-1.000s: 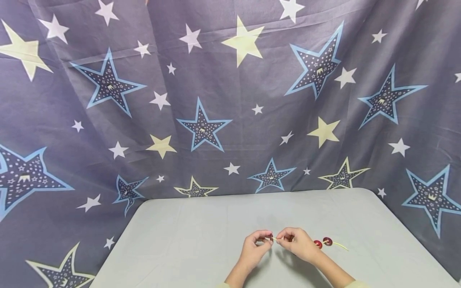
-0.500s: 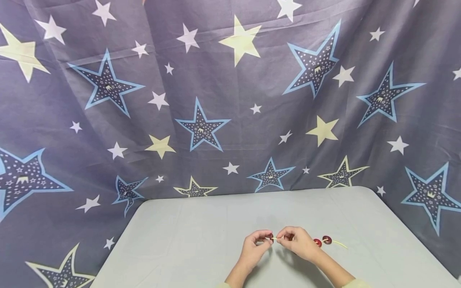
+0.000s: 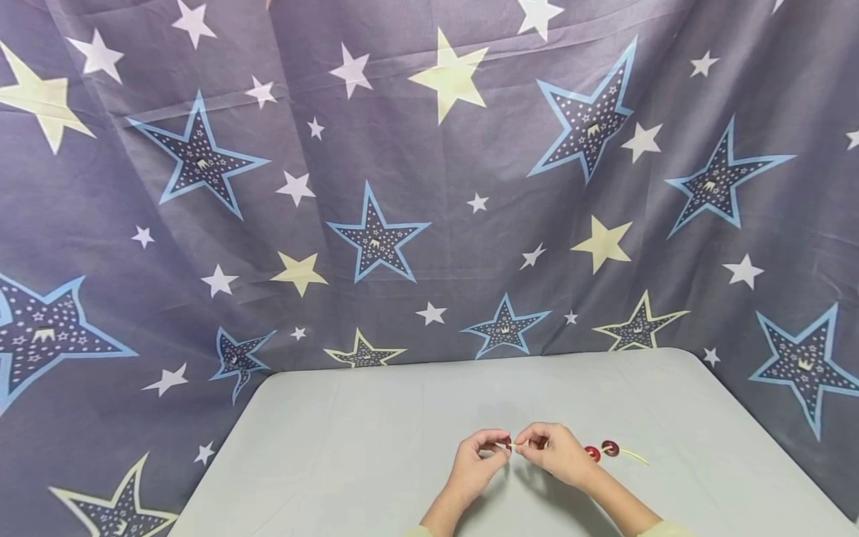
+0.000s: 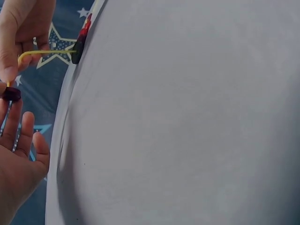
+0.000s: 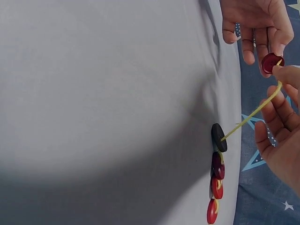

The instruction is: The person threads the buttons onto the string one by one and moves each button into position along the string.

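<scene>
My left hand (image 3: 475,464) pinches a dark red button (image 5: 272,63) on edge between thumb and fingertips. Facing it, my right hand (image 3: 558,456) pinches a yellow cord (image 5: 253,112) right at the button's face, where the cord meets the holes. How far the cord passes through is too small to tell. From the right fingers the cord runs back to a row of threaded buttons on the table: a black button (image 5: 219,137), a purple-red button (image 5: 218,165), an orange-red button (image 5: 217,187) and a red button (image 5: 212,211). In the head view my right hand hides part of this row.
A pale grey cloth covers the table (image 3: 376,425). A dark curtain (image 3: 429,186) printed with stars hangs behind and at both sides. The loose cord end (image 3: 634,456) lies on the table to the right of the threaded buttons.
My left fingers and the dark red button have shifted very slightly right, toward my right fingertips. The right hand and the threaded buttons look nearly unmoved.
</scene>
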A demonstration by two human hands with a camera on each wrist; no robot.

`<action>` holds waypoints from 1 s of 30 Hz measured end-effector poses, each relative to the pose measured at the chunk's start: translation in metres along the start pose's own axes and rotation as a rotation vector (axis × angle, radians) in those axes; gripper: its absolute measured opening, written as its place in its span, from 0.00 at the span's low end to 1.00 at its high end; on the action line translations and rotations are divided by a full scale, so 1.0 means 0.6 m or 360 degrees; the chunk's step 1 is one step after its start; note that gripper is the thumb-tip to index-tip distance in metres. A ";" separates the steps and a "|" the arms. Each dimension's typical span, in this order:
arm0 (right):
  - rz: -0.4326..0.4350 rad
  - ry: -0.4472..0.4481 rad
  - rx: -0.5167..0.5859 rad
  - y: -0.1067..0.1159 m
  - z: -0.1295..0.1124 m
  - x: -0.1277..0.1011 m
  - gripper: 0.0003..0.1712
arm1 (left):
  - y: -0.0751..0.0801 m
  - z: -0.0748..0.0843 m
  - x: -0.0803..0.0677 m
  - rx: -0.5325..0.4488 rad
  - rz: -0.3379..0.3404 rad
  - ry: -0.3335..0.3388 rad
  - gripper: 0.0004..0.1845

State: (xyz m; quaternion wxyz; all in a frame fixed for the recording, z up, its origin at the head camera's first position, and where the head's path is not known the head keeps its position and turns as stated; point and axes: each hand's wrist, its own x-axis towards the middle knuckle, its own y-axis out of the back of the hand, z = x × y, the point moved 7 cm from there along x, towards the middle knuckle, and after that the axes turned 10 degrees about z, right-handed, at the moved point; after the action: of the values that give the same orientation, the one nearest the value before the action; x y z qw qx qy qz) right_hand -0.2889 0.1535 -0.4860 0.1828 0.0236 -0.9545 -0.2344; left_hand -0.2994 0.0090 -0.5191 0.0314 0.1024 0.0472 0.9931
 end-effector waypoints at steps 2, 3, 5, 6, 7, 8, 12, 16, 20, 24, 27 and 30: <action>0.0001 0.0005 0.0009 0.000 0.000 0.000 0.05 | -0.001 -0.002 0.001 0.0034 -0.0004 -0.0006 0.15; 0.0001 0.0004 0.0016 0.000 0.000 0.000 0.05 | -0.002 -0.004 0.001 0.0050 -0.0006 -0.0005 0.15; 0.0004 0.0006 0.0028 0.000 0.000 0.000 0.04 | -0.003 -0.005 0.001 0.0077 -0.0010 -0.0006 0.15; 0.0005 0.0007 0.0032 0.000 0.000 0.000 0.04 | -0.003 -0.006 0.001 0.0088 -0.0010 0.0002 0.15; 0.0007 0.0006 0.0037 0.001 0.001 0.000 0.04 | -0.004 -0.006 0.001 0.0094 -0.0009 0.0000 0.15; 0.0009 0.0005 0.0037 0.001 0.001 0.000 0.04 | -0.004 -0.006 0.001 0.0093 -0.0008 -0.0003 0.15; 0.0034 -0.0013 0.0024 0.002 0.005 0.000 0.04 | -0.003 -0.002 -0.001 0.0066 0.0004 -0.0008 0.15; 0.0078 -0.0037 0.0003 0.003 0.008 0.001 0.03 | -0.001 0.001 -0.001 0.0039 0.0016 -0.0011 0.15; 0.0115 -0.0020 -0.0001 0.005 0.005 0.003 0.03 | 0.001 -0.002 0.001 0.0050 0.0025 0.0015 0.15; 0.0133 -0.0043 -0.0010 0.007 0.004 0.003 0.03 | 0.001 -0.004 0.003 0.0056 0.0031 0.0048 0.16; 0.0150 -0.0052 -0.0013 0.009 0.003 0.003 0.03 | 0.002 -0.005 0.003 0.0047 0.0039 0.0061 0.16; 0.0156 -0.0043 -0.0005 0.009 0.002 0.003 0.03 | 0.001 -0.006 0.004 0.0037 0.0045 0.0057 0.16</action>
State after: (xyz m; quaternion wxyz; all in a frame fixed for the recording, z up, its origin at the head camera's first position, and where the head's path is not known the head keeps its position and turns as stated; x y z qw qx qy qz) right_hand -0.2908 0.1588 -0.4841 0.1811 -0.0267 -0.9565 -0.2270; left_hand -0.3024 0.0081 -0.5219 0.0152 0.0856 0.0579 0.9945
